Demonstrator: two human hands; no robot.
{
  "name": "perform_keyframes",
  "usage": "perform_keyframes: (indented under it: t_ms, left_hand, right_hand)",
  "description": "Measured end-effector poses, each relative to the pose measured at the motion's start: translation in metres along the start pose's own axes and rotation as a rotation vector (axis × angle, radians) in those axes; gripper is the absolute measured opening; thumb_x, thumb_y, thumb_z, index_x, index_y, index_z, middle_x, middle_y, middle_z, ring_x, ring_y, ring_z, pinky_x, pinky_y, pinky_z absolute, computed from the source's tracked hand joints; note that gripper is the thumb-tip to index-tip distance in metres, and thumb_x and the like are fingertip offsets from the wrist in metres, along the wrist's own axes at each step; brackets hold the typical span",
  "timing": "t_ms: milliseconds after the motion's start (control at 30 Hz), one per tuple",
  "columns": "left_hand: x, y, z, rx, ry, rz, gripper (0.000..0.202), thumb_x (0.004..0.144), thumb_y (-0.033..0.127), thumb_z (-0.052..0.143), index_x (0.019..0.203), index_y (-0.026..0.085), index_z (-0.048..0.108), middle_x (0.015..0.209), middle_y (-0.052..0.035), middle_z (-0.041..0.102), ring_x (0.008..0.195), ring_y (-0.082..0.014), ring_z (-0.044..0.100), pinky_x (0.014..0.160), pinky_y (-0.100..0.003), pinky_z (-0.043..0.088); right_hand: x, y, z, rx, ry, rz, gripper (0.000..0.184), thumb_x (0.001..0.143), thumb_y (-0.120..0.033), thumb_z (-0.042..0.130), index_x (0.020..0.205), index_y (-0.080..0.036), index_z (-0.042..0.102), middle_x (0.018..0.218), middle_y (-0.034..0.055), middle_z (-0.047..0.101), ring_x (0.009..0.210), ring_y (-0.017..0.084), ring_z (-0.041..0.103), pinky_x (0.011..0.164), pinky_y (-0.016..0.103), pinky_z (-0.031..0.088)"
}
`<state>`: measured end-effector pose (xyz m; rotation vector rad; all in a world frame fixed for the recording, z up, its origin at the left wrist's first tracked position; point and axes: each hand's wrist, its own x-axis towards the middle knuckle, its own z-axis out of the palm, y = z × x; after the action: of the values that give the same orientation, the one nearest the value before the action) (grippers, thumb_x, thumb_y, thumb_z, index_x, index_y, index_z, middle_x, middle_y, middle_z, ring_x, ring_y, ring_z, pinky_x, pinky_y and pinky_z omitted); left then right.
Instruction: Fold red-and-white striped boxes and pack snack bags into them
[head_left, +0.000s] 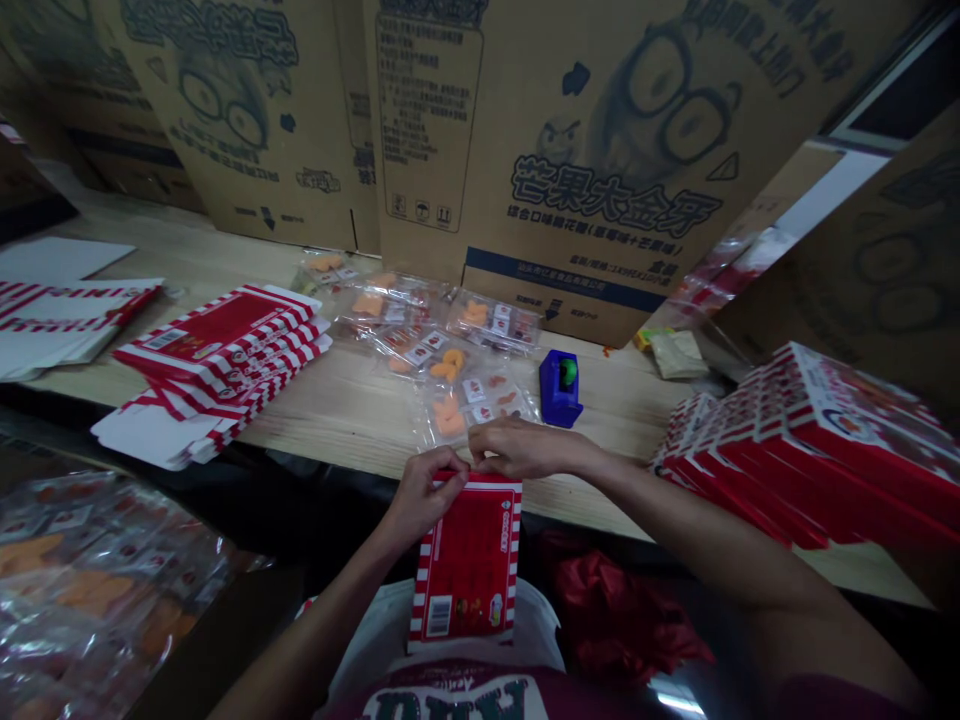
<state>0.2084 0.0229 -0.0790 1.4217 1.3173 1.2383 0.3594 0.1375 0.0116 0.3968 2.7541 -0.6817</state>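
Observation:
A red box (469,560) with red-and-white striped edges and a barcode is in front of my body, below the table's front edge. My left hand (426,495) pinches its top left edge between thumb and fingers. At the box's top edge my right hand (504,447) has its fingers curled in, close to the left fingertips; what lies under them is hidden. Just beyond my hands are clear plastic packets (450,405) with orange pieces and small white sachets inside. A blue tape dispenser (560,388) with a green core stands to the right of them.
Flat striped red cartons (225,340) are stacked at left, with white-backed printed sheets (67,320) farther left. Made-up red boxes (840,450) stand in a row at right. Large cardboard cartons (525,130) line the back. More packets fill a box (90,570) at lower left.

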Motion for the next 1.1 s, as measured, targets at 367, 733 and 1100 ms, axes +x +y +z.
perform_keyframes:
  t_ms: [367, 733, 1100]
  left_hand:
    - [-0.001, -0.004, -0.001, 0.03, 0.015, 0.02, 0.011, 0.078, 0.02, 0.056, 0.069, 0.016, 0.062, 0.072, -0.0017, 0.065, 0.071, -0.0149, 0.061, 0.07, -0.025, 0.047]
    - [0.002, 0.001, 0.0, 0.033, 0.012, 0.008, 0.014, 0.076, 0.023, 0.054, 0.065, 0.016, 0.06, 0.068, -0.002, 0.064, 0.068, -0.0151, 0.06, 0.067, -0.025, 0.046]
    - [0.002, -0.004, 0.0, 0.115, 0.045, 0.012, 0.009, 0.067, 0.022, 0.07, 0.069, 0.016, 0.064, 0.069, -0.0015, 0.068, 0.067, -0.0164, 0.062, 0.066, -0.026, 0.046]
  right_hand:
    - [0.004, 0.0, -0.009, 0.045, -0.113, 0.01, 0.015, 0.08, -0.007, 0.054, 0.089, -0.011, 0.065, 0.092, 0.0076, 0.064, 0.085, 0.017, 0.056, 0.072, 0.025, 0.038]
    - [-0.004, -0.01, 0.002, -0.101, -0.007, -0.051, 0.014, 0.09, -0.014, 0.048, 0.085, -0.012, 0.061, 0.09, 0.0093, 0.063, 0.084, 0.018, 0.057, 0.073, 0.027, 0.039]
    - [-0.004, -0.013, -0.003, -0.124, -0.012, -0.01, 0.013, 0.089, -0.015, 0.049, 0.083, -0.013, 0.061, 0.089, 0.0092, 0.062, 0.081, 0.018, 0.056, 0.067, 0.027, 0.034]
